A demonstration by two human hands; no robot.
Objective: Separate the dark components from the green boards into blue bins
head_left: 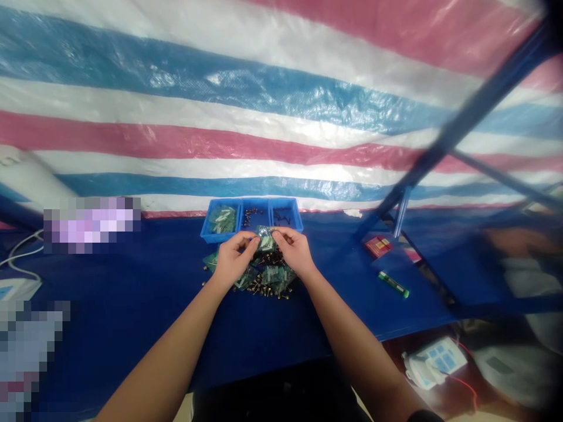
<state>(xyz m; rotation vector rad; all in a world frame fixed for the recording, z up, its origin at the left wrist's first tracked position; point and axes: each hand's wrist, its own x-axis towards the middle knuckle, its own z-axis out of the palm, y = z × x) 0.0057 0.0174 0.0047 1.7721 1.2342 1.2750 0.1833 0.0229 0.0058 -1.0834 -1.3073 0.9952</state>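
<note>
A small clear plastic bag (pixel 265 240) is stretched between my two hands, with something pale inside that is too small to make out. My left hand (pixel 234 256) pinches one side of it between thumb and fingers. On the other side, my right hand (pixel 295 251) pinches it the same way. Beneath and around the hands lies a pile of brass-coloured screw-like parts (pixel 264 289), mixed with several greenish clear bags (pixel 277 274). Just behind the hands stands a blue three-part bin (pixel 214 238): bags fill the left compartment, and small dark parts lie in the other two.
Red box (pixel 378 246) and green tube-shaped item (pixel 393 285) lie on the blue table (pixel 145 305) to the right. A blue metal frame (pixel 422 164) slants there. Striped sheeting (pixel 246 140) hangs behind. At left is a white cable (pixel 21 255); at lower right, a white device (pixel 435 362).
</note>
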